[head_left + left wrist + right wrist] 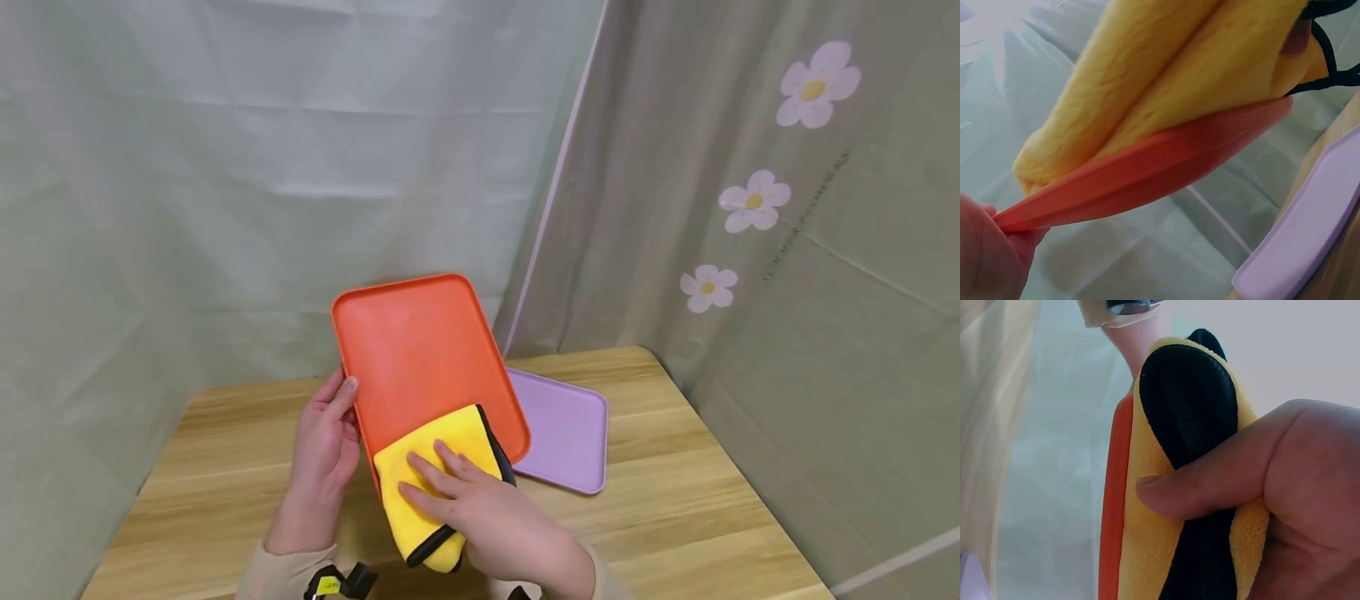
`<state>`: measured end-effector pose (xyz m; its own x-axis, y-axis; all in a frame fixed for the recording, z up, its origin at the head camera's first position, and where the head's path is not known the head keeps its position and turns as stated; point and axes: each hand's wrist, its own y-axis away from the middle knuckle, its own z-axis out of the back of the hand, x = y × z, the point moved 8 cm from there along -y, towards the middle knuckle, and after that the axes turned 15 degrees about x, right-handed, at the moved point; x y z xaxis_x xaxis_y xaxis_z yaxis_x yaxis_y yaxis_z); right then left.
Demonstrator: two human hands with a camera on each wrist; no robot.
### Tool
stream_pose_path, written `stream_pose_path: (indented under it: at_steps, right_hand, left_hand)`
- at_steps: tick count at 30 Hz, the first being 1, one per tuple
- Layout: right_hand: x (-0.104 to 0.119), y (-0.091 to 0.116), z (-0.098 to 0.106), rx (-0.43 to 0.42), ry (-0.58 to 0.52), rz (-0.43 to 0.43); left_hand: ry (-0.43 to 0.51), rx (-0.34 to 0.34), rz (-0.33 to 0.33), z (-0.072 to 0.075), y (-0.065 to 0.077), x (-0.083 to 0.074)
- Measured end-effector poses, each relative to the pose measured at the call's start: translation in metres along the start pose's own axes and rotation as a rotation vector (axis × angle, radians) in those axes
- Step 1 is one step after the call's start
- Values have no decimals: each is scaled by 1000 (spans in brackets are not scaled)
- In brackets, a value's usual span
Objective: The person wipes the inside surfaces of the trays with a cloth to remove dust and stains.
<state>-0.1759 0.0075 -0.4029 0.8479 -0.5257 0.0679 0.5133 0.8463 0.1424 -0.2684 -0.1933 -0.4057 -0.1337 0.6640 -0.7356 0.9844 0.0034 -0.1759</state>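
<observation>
An orange rectangular tray (420,350) is held tilted up above the table, its inner face showing. My left hand (327,437) grips its left edge, thumb on the rim and fingers behind; in the left wrist view, that thumb area (985,256) meets the tray's (1166,156) end. Against the tray's lower part lies a folded yellow cloth (442,433) with black edging. My right hand (487,508) presses the cloth there with fingers spread. The right wrist view shows the right thumb (1204,481) hooked over the cloth's (1147,550) black-edged fold.
A lilac tray (566,429) lies flat on the wooden table (675,500), partly behind the orange one. Pale curtains (300,167) hang behind the table and along both sides, the right one with printed flowers.
</observation>
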Motion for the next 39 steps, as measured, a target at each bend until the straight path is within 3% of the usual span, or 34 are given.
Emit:
stream_pose_path:
  at_steps: [9,16,24,39]
  right_hand:
    - [-17,10,-1,-23,-36,-12]
    - [-40,20,1,-53,-65,-89]
    - [-66,27,-3,-87,-153,-174]
    - [-79,33,3,-88,-232,-165]
  left_hand:
    - [53,49,-38,6,2,-6]
    - [72,99,-78,4,0,-14]
    - [69,92,-93,4,1,-19]
    - [76,54,-86,5,2,-18]
